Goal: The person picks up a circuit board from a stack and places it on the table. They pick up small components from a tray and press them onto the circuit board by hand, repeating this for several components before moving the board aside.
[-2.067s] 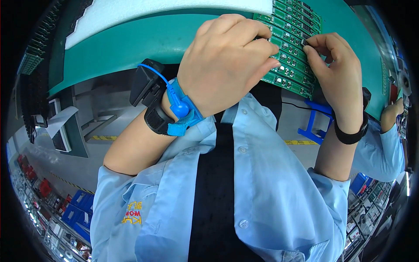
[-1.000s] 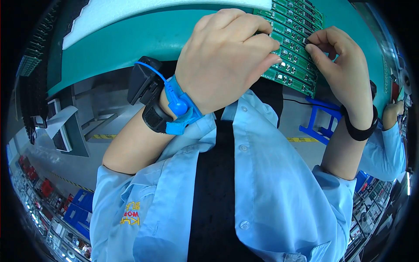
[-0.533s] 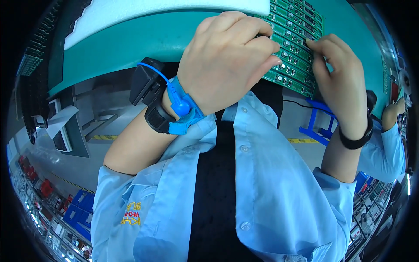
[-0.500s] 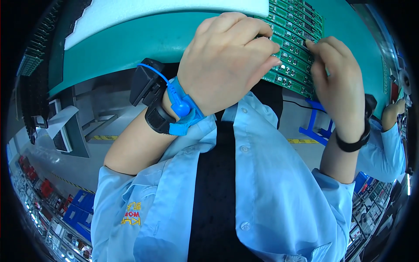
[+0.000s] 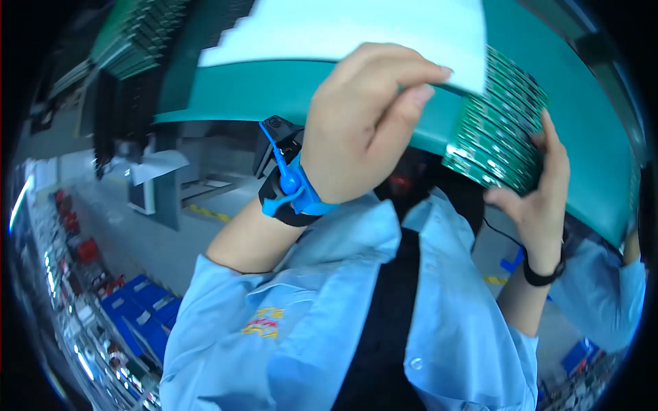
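Observation:
My left hand (image 5: 370,120) is over the green table mat, beside the near edge of a white foam sheet (image 5: 363,31). Its index finger and thumb are stretched to the right with a gap between them, and nothing shows in that gap. The other fingers are hidden behind the hand. To the right lies a panel of several narrow green circuit boards (image 5: 497,133) with small parts on them. My right hand (image 5: 545,181) is spread at the panel's near right corner, fingers along the right edge and thumb by the near edge. Whether it touches the panel I cannot tell.
A rack of upright green boards (image 5: 140,44) stands at the far left. The green mat (image 5: 589,157) stretches along the right side. Blue bins (image 5: 140,312) are on the lower left. Another person's blue sleeve (image 5: 603,294) shows at the right edge.
The view has shifted. My left hand has moved left off the boards towards the foam. My right hand has gone from bent fingers over the boards to spread fingers at their near right corner.

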Available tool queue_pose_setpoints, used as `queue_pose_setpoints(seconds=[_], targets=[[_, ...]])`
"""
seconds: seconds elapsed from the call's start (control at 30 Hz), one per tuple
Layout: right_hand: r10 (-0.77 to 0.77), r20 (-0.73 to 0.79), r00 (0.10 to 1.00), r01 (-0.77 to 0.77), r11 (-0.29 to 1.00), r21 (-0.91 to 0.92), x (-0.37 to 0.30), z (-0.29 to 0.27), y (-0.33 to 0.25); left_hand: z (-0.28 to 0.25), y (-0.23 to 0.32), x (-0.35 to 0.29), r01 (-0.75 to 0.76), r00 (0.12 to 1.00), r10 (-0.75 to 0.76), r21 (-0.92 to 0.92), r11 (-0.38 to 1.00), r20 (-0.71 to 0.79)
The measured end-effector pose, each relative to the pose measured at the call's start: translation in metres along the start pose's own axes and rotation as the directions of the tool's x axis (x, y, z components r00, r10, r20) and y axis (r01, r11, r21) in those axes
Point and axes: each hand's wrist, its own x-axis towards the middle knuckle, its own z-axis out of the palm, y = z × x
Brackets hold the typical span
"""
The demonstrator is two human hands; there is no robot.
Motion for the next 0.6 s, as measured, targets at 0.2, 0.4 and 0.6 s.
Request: queue_pose_setpoints(seconds=[0.2, 0.4, 0.6], targets=[[-0.037, 0.018, 0.999, 0.038, 0.993, -0.110, 0.012, 0.005, 0.008, -0.096, -0.061, 0.008, 0.156, 0.975, -0.044, 0.528, 0.835, -0.218], [-0.023, -0.039, 0.999, 0.018, 0.994, -0.104, 0.024, 0.008, 0.022, -0.156, -0.122, 0.011, 0.157, 0.976, -0.213, 0.785, 0.599, -0.032], [-0.020, -0.130, 0.991, 0.017, 0.999, -0.028, 0.018, 0.012, 0.026, -0.140, -0.117, 0.014, 0.238, 0.953, -0.287, 0.836, 0.494, -0.102]])
